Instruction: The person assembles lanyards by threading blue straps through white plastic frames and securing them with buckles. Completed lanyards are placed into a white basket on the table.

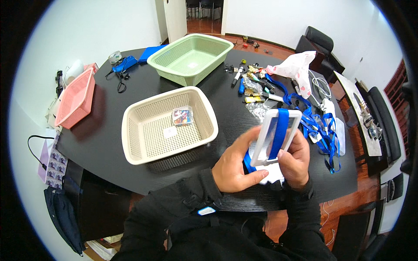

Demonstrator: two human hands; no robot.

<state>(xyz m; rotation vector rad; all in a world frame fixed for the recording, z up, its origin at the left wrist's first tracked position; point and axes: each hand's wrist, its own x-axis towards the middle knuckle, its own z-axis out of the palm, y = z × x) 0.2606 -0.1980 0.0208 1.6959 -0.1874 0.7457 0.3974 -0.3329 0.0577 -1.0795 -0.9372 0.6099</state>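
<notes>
Above the near edge of the dark table, a badge holder with a white frame and a clear pane (261, 141) stands tilted up between my hands. A blue lanyard strap (279, 135) runs lengthwise across it, and more blue strap shows below by my left fingers. My left hand (235, 169) is closed around the holder's left side, thumb across its lower end. My right hand (297, 158) grips the right side, with its thumb pressed at the strap's lower end. Something white and flat (272, 173) shows beneath the holder; its kind is unclear.
A cream basket (126, 135) holds a small clear case of cards (183, 115). Beyond are a green basket (174, 76) and a pink basket (65, 117). Blue lanyards (322, 135), pens, foil wrappers (257, 108) and a white patterned bag (296, 67) crowd the right side.
</notes>
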